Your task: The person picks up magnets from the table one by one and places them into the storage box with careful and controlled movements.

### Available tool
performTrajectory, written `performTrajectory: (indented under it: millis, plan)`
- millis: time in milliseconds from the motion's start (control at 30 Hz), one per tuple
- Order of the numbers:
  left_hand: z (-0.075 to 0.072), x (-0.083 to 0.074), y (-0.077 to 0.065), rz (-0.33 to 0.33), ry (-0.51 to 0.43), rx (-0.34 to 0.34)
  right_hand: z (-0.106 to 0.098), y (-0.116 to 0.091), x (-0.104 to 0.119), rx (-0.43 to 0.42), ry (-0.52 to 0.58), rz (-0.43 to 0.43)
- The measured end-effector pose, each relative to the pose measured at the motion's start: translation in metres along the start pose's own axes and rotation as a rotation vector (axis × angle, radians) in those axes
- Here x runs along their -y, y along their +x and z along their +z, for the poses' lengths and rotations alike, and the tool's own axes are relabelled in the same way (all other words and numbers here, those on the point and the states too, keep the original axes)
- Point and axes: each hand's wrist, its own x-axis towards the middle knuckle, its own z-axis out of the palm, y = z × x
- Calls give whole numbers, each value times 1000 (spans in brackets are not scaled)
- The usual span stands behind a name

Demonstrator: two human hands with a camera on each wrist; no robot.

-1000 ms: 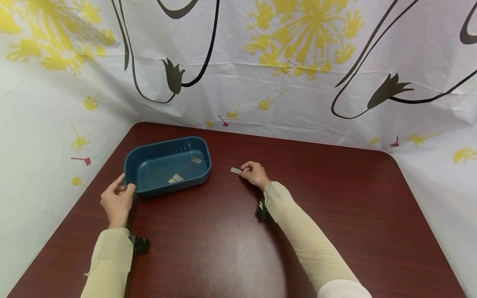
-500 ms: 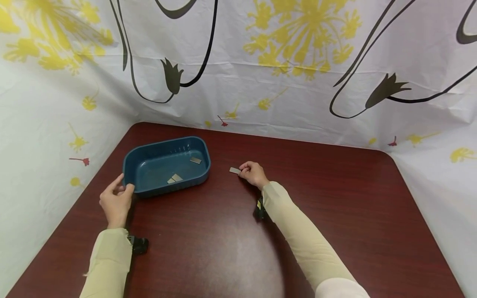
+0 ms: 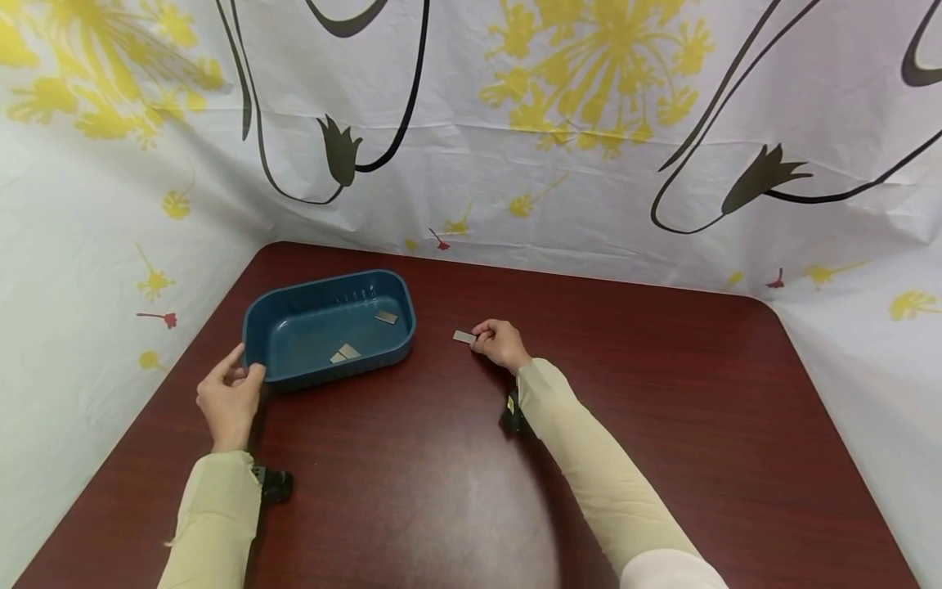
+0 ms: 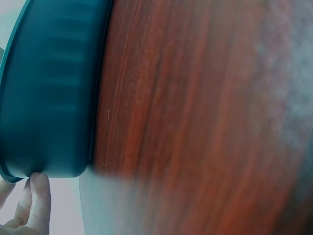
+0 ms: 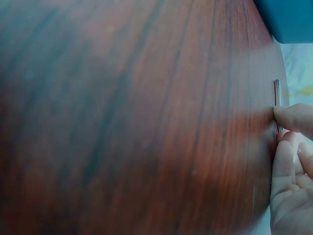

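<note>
A dark blue rectangular tray (image 3: 368, 365) stands on the table's left side. My left hand (image 3: 230, 402) holds its left end, thumb at the near corner and fingers at the rim. In the left wrist view, fingertips (image 4: 40, 183) touch the end of the tray below its lip. To the right of the tray, my right hand (image 3: 504, 344) pinches one end of a small, flat, grey rectangular piece (image 3: 464, 336). The right wrist view shows the piece edge-on (image 5: 278, 93), at or just above the tabletop. Several similar pieces (image 3: 386, 316) lie inside the tray.
The dark red wood-grain table (image 3: 456, 491) has rounded far corners. A white curtain (image 3: 456, 164) with flower prints hangs behind it and along both sides. A black device (image 3: 274, 484) is worn at the left wrist, another (image 3: 513, 413) at the right.
The view has shifted very slightly. Both hands, the tray and the pinched piece stay essentially where they were.
</note>
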Motion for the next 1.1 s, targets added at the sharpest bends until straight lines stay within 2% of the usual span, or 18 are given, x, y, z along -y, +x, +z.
performTrajectory:
  millis: [267, 633, 1100]
  plan:
    - [-1, -1, 0, 43, 8, -13, 0, 0, 1, -18, -16, -20]
    - [-1, 0, -2, 7, 4, -6, 0, -2, 5, -30, -25, -13]
    - [-1, 0, -1, 25, 8, -13, 1, -3, 6, -33, -37, 6]
